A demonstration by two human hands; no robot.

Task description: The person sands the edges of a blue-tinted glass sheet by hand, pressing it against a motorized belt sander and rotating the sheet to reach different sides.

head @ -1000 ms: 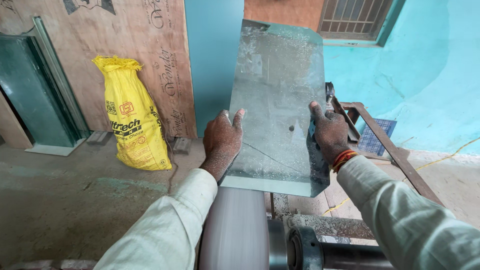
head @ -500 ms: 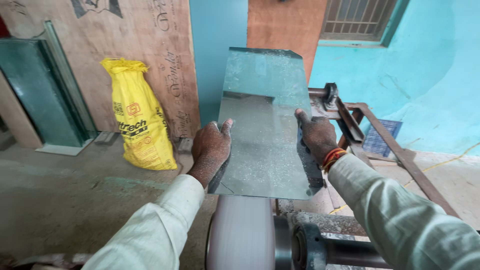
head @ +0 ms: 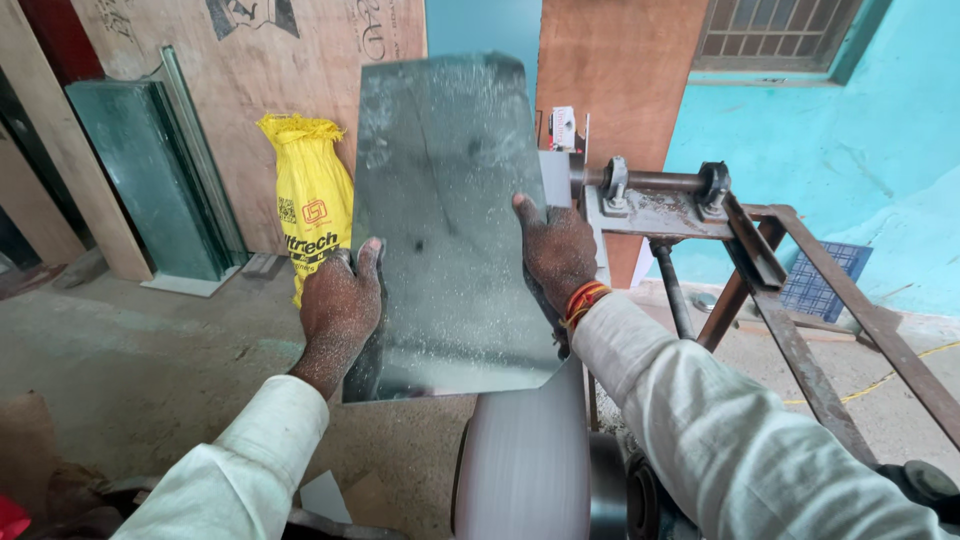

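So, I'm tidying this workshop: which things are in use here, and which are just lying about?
In use:
glass sheet, held by left hand and right hand
spinning grinding wheel just below it

Lying about:
yellow sack
stacked glass panes
blue grid panel

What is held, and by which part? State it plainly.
A dusty rectangular pane of clear glass is held upright: the left hand grips its left edge and the right hand its right edge, above a spinning pale grinding wheel.
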